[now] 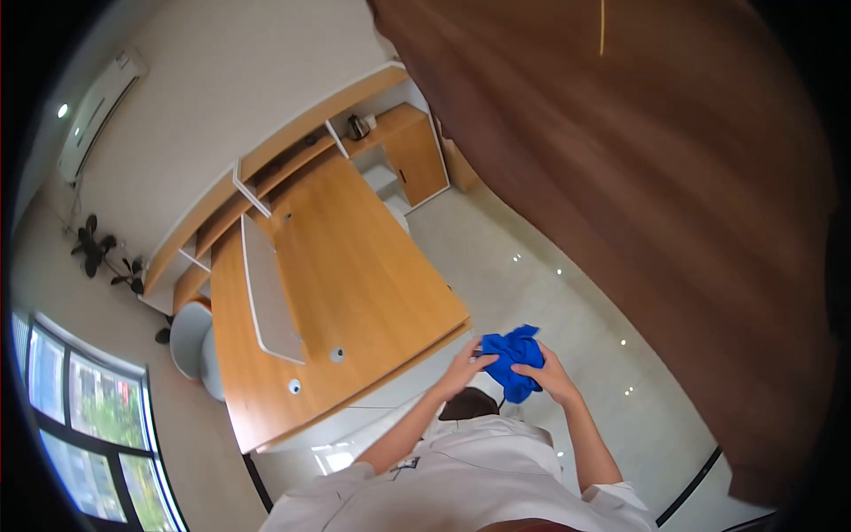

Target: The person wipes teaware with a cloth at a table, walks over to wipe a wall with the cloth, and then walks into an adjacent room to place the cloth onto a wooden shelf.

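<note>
A bunched-up bright blue cloth [514,362] is held between my two hands, in front of my body and past the corner of the wooden desk. My left hand [463,367] grips its left side, with fingers and thumb closed on the fabric. On the other side my right hand [551,376] pinches the cloth, its thumb lying over the front folds. One corner of the fabric sticks up at the top and another part hangs down below.
The wooden desk [372,266] with a low divider [266,293] is to the left. Cabinet shelving [403,160] with a kettle [357,127] stands behind it. A large brown curtain [638,195] hangs on the right. A grey chair [191,341] is at the desk's far left.
</note>
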Demonstrator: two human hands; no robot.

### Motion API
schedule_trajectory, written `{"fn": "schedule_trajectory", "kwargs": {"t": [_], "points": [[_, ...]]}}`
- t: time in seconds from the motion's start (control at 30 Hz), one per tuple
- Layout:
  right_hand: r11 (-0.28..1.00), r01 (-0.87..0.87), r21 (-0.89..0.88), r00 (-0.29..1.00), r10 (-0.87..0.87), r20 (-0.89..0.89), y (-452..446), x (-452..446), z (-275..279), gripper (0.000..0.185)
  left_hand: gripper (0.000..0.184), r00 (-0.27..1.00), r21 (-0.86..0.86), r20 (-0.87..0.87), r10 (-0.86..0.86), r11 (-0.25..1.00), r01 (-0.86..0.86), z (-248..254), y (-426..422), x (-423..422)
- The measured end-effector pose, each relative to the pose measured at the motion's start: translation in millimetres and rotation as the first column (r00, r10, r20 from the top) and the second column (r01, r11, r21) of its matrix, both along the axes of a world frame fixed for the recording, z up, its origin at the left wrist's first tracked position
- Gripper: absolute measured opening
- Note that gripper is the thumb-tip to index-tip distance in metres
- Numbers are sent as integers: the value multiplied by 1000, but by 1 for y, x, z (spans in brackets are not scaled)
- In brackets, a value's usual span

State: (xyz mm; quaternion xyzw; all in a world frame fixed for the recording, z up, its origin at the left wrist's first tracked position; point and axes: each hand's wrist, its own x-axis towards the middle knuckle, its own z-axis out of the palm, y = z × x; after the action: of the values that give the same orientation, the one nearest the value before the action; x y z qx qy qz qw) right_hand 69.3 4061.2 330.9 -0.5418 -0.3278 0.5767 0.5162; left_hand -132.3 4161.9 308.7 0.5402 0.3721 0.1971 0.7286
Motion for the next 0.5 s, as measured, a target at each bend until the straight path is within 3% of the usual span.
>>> {"fn": "schedule_trajectory", "kwargs": {"t": [0.1, 0.2, 0.27, 0.3, 0.33, 0.4, 0.43, 0.47, 0.5], "points": [[1000, -10, 29, 995, 7, 95, 50, 35, -9, 54, 55, 999, -136, -33, -19, 991, 14, -11, 36, 24], [995, 92, 21, 996, -92, -9, 80, 52, -50, 56, 47, 987, -450, 154, 44, 893, 30, -35, 56, 63], [970, 238, -58, 954, -245, -175, 114, 69, -67, 68, 39, 971, -737, 238, 32, 657, 159, -62, 99, 98], [966, 240, -96, 956, -252, -149, 132, 84, -69, 73, 35, 967, -786, 250, 44, 593, 176, -90, 122, 115], [960, 250, -129, 958, -265, -109, 147, 105, -68, 77, 35, 965, -785, 259, 45, 591, 183, -109, 147, 136], [984, 135, -116, 989, -128, 71, 186, 170, -69, 87, 36, 953, -799, 297, 61, 562, 213, -128, 198, 192], [989, 117, -89, 921, -75, 383, 206, 201, -76, 98, 37, 938, -800, 341, 60, 543, 255, -124, 229, 224], [993, 62, -104, 944, -24, 330, 229, 223, -43, 112, 38, 923, -803, 377, 73, 522, 287, -110, 259, 254], [999, 32, -42, 920, -13, 391, 251, 247, -33, 117, 39, 914, -746, 405, 17, 584, 319, -96, 286, 279]]}}
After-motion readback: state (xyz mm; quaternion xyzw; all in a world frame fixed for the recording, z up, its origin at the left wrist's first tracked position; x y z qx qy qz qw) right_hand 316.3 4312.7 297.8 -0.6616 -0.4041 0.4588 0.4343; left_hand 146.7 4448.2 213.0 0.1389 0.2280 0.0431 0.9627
